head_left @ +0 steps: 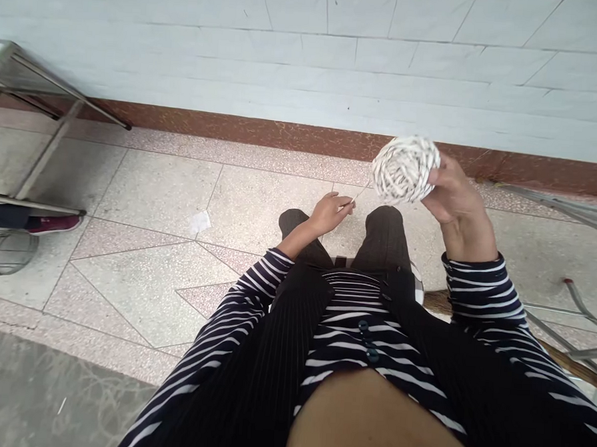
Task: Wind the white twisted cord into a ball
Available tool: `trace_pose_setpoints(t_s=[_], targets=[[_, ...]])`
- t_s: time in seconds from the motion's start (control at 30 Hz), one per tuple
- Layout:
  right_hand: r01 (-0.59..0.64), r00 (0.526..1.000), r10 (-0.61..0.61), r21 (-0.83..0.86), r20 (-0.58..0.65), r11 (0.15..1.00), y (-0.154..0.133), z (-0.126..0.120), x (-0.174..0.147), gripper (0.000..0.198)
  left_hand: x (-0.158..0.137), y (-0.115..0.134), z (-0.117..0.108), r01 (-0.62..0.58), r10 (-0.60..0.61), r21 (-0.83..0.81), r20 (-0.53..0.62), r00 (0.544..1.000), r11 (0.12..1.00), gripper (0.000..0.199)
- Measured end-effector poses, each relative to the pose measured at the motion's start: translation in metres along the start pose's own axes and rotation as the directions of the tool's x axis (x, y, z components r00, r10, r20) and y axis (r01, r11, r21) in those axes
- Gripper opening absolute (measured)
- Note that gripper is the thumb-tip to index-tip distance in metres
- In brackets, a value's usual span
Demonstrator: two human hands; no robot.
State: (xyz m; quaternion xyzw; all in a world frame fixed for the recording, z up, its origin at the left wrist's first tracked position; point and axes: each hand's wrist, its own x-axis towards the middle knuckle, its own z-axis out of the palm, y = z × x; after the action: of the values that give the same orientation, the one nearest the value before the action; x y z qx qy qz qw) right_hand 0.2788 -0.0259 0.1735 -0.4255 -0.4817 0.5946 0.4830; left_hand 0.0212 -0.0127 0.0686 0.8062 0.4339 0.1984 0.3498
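Note:
My right hand (453,188) grips the right side of a round ball of white cord with dark flecks (404,169), held up in front of the wall's base. Its strands wrap over one another in rings. From the ball's lower left a thin strand (363,190) runs down to my left hand (332,213), whose fingers are closed on it above my knees. A small pale tip shows at those fingertips; whether it is the cord's end or a separate thin piece, I cannot tell.
A white tiled wall (307,57) with a reddish-brown base stands ahead. At left are a metal-legged table (52,150), another person's red shoe (55,224) and a wire basket (11,252). White paper (200,222) lies on the floor. Metal legs (584,305) stand at right.

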Motion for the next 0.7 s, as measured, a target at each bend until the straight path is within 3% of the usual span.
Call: trace_pose_setpoints(t_s=[0.1, 0.2, 0.27, 0.37, 0.43, 0.5, 0.57, 0.63, 0.7], targets=[[0.12, 0.985, -0.131, -0.103, -0.114, 0.987, 0.012, -0.019, 0.022, 0.067, -0.01, 0.009, -0.011, -0.041, 0.045, -0.061, 0.056, 0.997, 0.997, 0.033], [0.216, 0.973, -0.229, -0.203, -0.043, 0.955, 0.029, -0.029, 0.041, 0.078, -0.012, 0.019, -0.023, -0.112, 0.115, -0.08, 0.035, 0.993, 0.991, 0.036], [0.262, 0.946, -0.312, -0.359, -0.09, 0.896, 0.037, -0.028, 0.049, 0.087, -0.008, 0.023, -0.03, -0.154, 0.155, -0.052, 0.019, 0.988, 0.987, 0.037], [0.26, 0.901, -0.411, -0.585, -0.139, 0.769, 0.042, -0.021, 0.051, 0.08, 0.005, 0.025, -0.04, -0.199, 0.199, 0.022, -0.017, 0.98, 0.98, 0.033], [0.222, 0.934, -0.35, -0.653, -0.071, 0.724, 0.044, -0.018, 0.048, 0.078, 0.016, 0.024, -0.049, -0.218, 0.223, 0.066, -0.081, 0.971, 0.974, 0.031], [0.146, 0.977, -0.213, -0.689, -0.012, 0.71, 0.046, -0.017, 0.045, 0.082, 0.027, 0.023, -0.058, -0.235, 0.246, 0.085, -0.165, 0.955, 0.968, 0.029], [0.046, 0.999, -0.016, -0.649, 0.052, 0.76, 0.048, -0.016, 0.04, 0.079, 0.039, 0.023, -0.064, -0.261, 0.273, 0.083, -0.228, 0.934, 0.962, 0.029], [-0.053, 0.972, 0.165, -0.531, 0.166, 0.846, 0.048, -0.014, 0.033, 0.068, 0.049, 0.024, -0.064, -0.309, 0.318, 0.077, -0.215, 0.923, 0.948, 0.031], [-0.113, 0.935, 0.235, -0.404, 0.267, 0.908, 0.047, -0.01, 0.025, 0.063, 0.055, 0.022, -0.06, -0.333, 0.339, 0.063, -0.182, 0.923, 0.941, 0.032]])
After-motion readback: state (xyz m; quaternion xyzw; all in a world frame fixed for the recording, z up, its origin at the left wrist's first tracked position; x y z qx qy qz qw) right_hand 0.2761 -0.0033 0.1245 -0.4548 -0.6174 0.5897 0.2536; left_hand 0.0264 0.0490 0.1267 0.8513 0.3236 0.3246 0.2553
